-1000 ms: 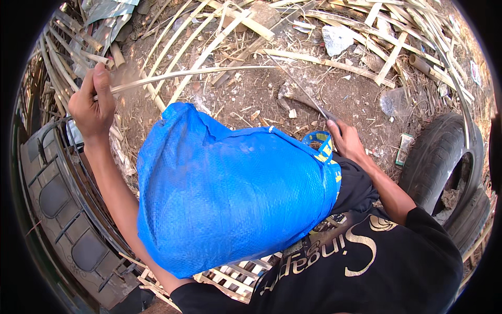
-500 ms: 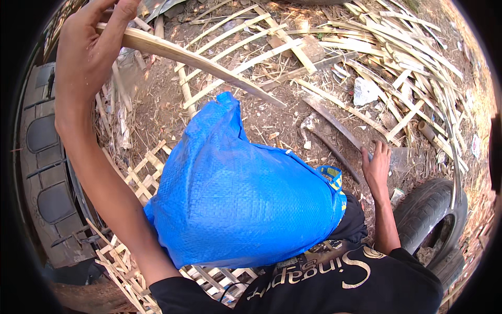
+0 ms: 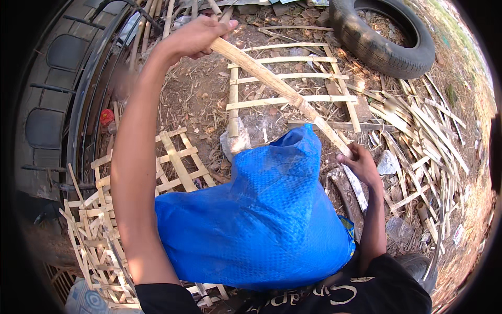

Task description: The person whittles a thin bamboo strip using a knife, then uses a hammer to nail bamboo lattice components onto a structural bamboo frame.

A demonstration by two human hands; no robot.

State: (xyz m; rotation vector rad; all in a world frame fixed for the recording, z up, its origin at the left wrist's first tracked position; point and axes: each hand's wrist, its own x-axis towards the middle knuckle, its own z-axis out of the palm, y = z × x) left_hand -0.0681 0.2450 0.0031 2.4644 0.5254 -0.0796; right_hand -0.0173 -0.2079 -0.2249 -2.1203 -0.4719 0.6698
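Observation:
A long split bamboo strip [image 3: 266, 76] slants from upper left to lower right above my lap. My left hand [image 3: 196, 37] is closed around its upper end. Near its lower end, my right hand [image 3: 363, 165] pinches the strip between thumb and fingers. Below the right hand lies a narrow, shiny blade [image 3: 356, 189], its handle not clearly visible. A blue woven plastic sack [image 3: 261, 220] covers my lap and rises in a peak under the strip.
A bamboo lattice frame [image 3: 293, 60] lies ahead, with a tyre [image 3: 381, 39] beyond it. Split bamboo strips [image 3: 423, 136] are piled at right. Woven bamboo lattice [image 3: 99, 240] lies at left, beside metal-framed chairs [image 3: 47, 128]. A curved dark stick [image 3: 342, 194] rests near the blade.
My right hand has left the blade's handle and now grips the lower part of the bamboo strip. My left hand has moved right with the strip. The view has tilted up.

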